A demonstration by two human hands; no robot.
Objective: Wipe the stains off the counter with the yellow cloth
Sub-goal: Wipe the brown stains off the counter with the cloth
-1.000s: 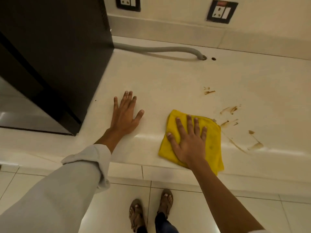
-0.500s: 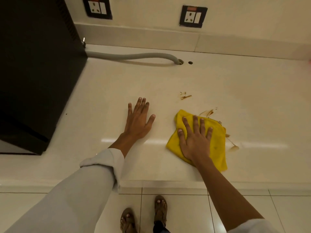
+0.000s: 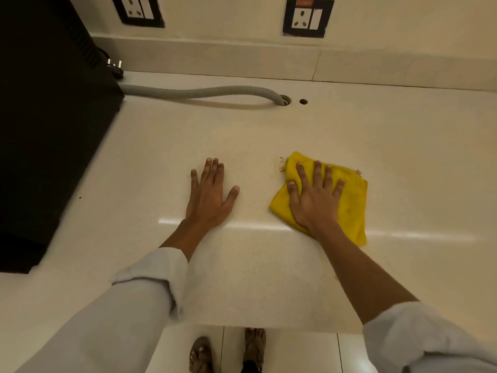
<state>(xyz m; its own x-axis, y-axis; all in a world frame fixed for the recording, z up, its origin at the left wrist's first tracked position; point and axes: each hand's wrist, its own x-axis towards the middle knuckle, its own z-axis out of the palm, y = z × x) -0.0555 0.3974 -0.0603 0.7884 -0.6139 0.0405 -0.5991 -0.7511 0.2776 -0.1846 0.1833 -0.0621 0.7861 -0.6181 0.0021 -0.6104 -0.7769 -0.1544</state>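
The yellow cloth [image 3: 352,200] lies folded on the cream counter [image 3: 269,141]. My right hand [image 3: 314,200] presses flat on the cloth with its fingers spread. A small brown stain [image 3: 281,165] shows at the cloth's far left corner; other stains are hidden under the cloth or gone. My left hand [image 3: 209,195] rests flat on the bare counter to the left of the cloth, fingers apart, holding nothing.
A large black appliance [image 3: 48,125] fills the left side of the counter. A grey corrugated hose [image 3: 201,92] runs from it into a hole [image 3: 285,100] near the back wall, beside a smaller hole [image 3: 303,101]. Two wall sockets [image 3: 308,18] sit above.
My right hand has pushed the cloth away from me and over the brown stains on the right, so most of them no longer show. My left hand stays planted.
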